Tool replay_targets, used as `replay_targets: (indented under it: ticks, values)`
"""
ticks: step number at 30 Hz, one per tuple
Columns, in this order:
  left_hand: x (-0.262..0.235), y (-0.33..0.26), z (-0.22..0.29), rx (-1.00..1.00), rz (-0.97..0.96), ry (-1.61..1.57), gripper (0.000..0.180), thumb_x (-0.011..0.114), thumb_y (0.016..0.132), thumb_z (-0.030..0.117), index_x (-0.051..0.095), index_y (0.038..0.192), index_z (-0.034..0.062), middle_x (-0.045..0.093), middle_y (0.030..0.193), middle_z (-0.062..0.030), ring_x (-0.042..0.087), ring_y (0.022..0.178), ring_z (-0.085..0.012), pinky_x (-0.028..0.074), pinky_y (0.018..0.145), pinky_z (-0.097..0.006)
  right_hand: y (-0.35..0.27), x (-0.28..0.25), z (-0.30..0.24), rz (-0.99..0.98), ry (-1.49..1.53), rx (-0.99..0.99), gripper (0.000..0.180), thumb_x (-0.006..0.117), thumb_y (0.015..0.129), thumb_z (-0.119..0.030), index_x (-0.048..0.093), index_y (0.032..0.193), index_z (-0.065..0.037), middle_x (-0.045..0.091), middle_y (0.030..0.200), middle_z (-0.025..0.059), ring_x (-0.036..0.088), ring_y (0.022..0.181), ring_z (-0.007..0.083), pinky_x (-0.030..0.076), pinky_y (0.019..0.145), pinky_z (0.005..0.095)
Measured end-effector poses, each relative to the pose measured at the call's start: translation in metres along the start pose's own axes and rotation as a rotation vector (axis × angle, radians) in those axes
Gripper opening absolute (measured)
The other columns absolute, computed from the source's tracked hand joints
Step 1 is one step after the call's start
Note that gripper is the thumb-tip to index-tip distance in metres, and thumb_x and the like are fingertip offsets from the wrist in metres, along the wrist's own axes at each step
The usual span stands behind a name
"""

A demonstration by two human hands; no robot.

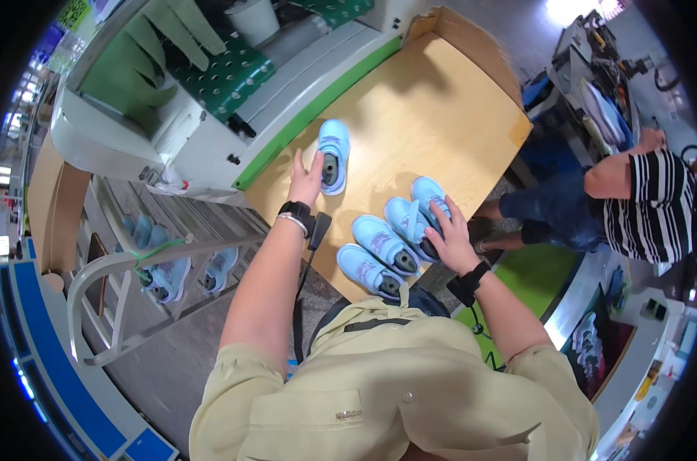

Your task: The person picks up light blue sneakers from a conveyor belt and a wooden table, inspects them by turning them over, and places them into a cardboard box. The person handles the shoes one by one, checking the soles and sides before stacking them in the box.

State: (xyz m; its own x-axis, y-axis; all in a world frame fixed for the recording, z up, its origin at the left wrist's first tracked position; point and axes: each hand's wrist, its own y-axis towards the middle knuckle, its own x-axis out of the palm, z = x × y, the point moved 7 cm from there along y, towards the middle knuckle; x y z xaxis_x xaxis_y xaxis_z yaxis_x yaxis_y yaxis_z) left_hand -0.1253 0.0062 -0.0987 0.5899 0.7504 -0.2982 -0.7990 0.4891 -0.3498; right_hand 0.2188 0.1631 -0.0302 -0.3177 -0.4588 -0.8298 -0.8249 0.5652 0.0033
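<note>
A single light blue shoe (334,146) with a dark insert in its opening stands on the wooden tabletop. My left hand (306,178) is beside its heel, fingers apart, with the thumb at or very near the shoe. Closer to me, several matching shoes lie side by side, among them the leftmost shoe (364,265) and one beside it (381,238). At the right end of this row, my right hand (456,242) has thumb and fingers around the heel of the rightmost shoe (425,189). That heel is partly hidden by the hand.
A pale machine (118,131) with a green perforated belt (222,77) borders the table (418,100) on the left. More blue shoes (168,273) sit on a metal rack (95,269) at the lower left. Another person (640,200) in a striped top stands at the right.
</note>
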Motion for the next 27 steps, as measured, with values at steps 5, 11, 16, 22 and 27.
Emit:
replay_targets:
  ticks: [5,11,16,22,27]
  values:
    - [0.040,-0.007,0.008,0.168,-0.097,0.121,0.094,0.068,0.083,0.010,0.008,0.155,-0.0002,0.040,0.146,-0.0297,0.044,0.136,-0.0389,0.034,0.114,-0.041,0.000,0.013,0.059,-0.135,0.495,0.226,0.069,0.061,0.099,-0.023,0.024,0.155,-0.004,0.036,0.154,0.0238,0.035,0.145,0.0324,0.030,0.118,0.0395]
    - [0.031,-0.025,-0.021,0.203,-0.051,0.139,0.089,0.066,0.084,0.007,0.009,0.152,-0.0043,0.037,0.146,-0.0331,0.043,0.136,-0.0427,0.033,0.115,-0.042,0.000,0.006,0.057,-0.105,0.535,0.204,0.067,0.062,0.099,-0.025,0.029,0.152,-0.002,0.040,0.150,0.0267,0.038,0.142,0.0363,0.031,0.117,0.0396]
    - [0.011,-0.081,-0.023,0.204,-0.064,0.118,0.089,0.061,0.087,0.000,0.004,0.155,-0.0047,0.028,0.153,-0.0318,0.034,0.143,-0.0402,0.027,0.119,-0.041,-0.001,0.006,0.058,-0.125,0.561,0.221,0.066,0.062,0.099,-0.026,0.030,0.152,-0.003,0.040,0.150,0.0261,0.039,0.142,0.0361,0.032,0.117,0.0392]
    - [-0.001,-0.109,-0.040,0.231,0.049,0.131,0.088,0.061,0.086,0.001,0.006,0.155,-0.0059,0.022,0.157,-0.0313,0.027,0.147,-0.0414,0.021,0.121,-0.042,-0.002,0.007,0.058,-0.110,0.510,0.229,0.070,0.066,0.095,-0.023,0.030,0.152,-0.004,0.042,0.149,0.0251,0.041,0.141,0.0366,0.033,0.116,0.0395]
    - [-0.002,-0.113,-0.044,0.237,0.109,0.134,0.088,0.062,0.086,0.002,0.007,0.155,-0.0052,0.025,0.155,-0.0318,0.029,0.145,-0.0423,0.023,0.121,-0.043,0.003,-0.001,0.052,-0.158,0.548,0.250,0.071,0.070,0.092,-0.020,0.032,0.150,-0.005,0.047,0.144,0.0221,0.044,0.139,0.0319,0.034,0.114,0.0388]
